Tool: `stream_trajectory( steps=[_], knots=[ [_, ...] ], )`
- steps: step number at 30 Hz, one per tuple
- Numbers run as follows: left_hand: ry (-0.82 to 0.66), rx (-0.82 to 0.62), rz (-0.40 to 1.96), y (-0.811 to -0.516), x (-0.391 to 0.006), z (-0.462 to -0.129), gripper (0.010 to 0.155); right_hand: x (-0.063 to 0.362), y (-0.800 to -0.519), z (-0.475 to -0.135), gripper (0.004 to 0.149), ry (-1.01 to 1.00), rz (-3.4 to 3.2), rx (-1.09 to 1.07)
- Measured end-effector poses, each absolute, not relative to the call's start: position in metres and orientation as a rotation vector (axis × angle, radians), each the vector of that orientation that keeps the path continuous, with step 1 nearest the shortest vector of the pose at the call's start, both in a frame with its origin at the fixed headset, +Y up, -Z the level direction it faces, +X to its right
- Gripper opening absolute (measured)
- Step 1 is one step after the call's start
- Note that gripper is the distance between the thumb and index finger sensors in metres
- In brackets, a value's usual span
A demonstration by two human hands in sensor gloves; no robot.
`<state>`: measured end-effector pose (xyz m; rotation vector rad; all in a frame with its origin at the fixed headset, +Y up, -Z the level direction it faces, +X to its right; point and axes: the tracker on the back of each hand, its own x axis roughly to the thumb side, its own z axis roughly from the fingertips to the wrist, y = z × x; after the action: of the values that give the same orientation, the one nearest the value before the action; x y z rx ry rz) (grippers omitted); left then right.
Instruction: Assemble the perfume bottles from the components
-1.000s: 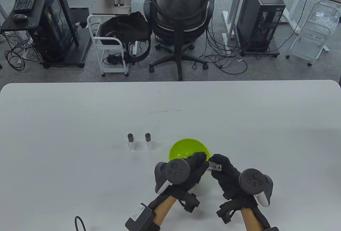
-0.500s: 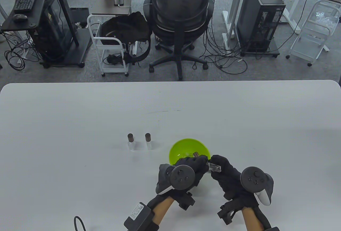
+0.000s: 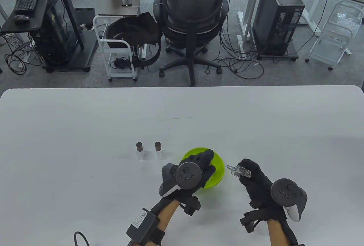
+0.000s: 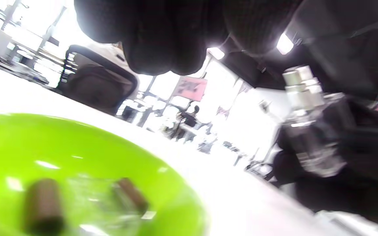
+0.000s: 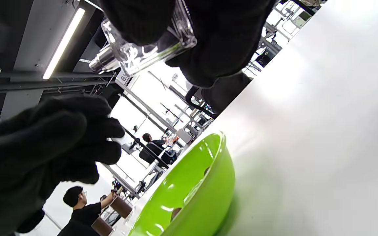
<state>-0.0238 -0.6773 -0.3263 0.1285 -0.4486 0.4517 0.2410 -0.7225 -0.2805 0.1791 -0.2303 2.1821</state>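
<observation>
The clear glass bottle (image 3: 240, 171) is held above the white table (image 3: 85, 132), just right of the green bowl (image 3: 217, 169) and apart from it. Its long axis lies near horizontal in the table view. The silver spray nozzle (image 3: 229, 167) points left toward the bowl; the flat rectangular base points right into the palm. The body is transparent, flat-sided and square-edged; the nozzle is a stepped metal cylinder with no cap on it.

The right hand (image 3: 254, 182) pinches the bottle body, fingers (image 5: 221, 39) curled over one face and the thumb on the other.

The left hand (image 3: 197, 169) hovers over the bowl, fingers extended and slightly bent. No object shows in it.

The bowl is glossy, round, smooth plastic. Inside it lie two brown cylindrical caps (image 4: 43, 205) and clear parts, blurred in the left wrist view.

Left of the bowl stand two capped bottles (image 3: 139, 150), upright, side by side and apart, each with a clear body and a dark brown cap.
</observation>
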Motion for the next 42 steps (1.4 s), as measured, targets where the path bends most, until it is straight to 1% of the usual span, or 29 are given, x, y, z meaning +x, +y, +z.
stream_trajectory(
  steps=[3,6,8,11,16,26,31,40,42],
  knots=[
    [-0.401,0.056,0.198,-0.681,-0.016,-0.339,0.058,0.248,-0.724,-0.281,0.059,-0.238,2.16,0.145],
    [-0.36,-0.029,-0.033,-0.692,-0.006,-0.351,0.06,0.253,-0.727,-0.282,0.059,-0.238,2.155,0.124],
    [-0.344,-0.113,-0.138,-0.701,0.0,-0.357,0.063,0.254,-0.728,-0.282,0.059,-0.237,2.151,0.116],
    [-0.321,-0.166,-0.23,-0.711,0.008,-0.361,0.066,0.255,-0.728,-0.283,0.059,-0.233,2.149,0.112],
    [-0.248,-0.212,-0.241,-0.719,0.016,-0.366,0.065,0.255,-0.726,-0.282,0.059,-0.234,2.144,0.111],
    [-0.195,-0.264,-0.391,-0.736,0.039,-0.371,0.072,0.256,-0.726,-0.282,0.059,-0.24,2.132,0.105],
    [-0.181,-0.27,-0.403,-0.736,0.039,-0.366,0.074,0.258,-0.727,-0.282,0.059,-0.235,2.113,0.093],
    [-0.187,-0.285,-0.376,-0.734,0.035,-0.364,0.085,0.256,-0.73,-0.282,0.059,-0.214,2.113,0.088],
    [-0.185,-0.274,-0.362,-0.734,0.032,-0.363,0.086,0.255,-0.731,-0.283,0.059,-0.207,2.123,0.089]
  ],
)
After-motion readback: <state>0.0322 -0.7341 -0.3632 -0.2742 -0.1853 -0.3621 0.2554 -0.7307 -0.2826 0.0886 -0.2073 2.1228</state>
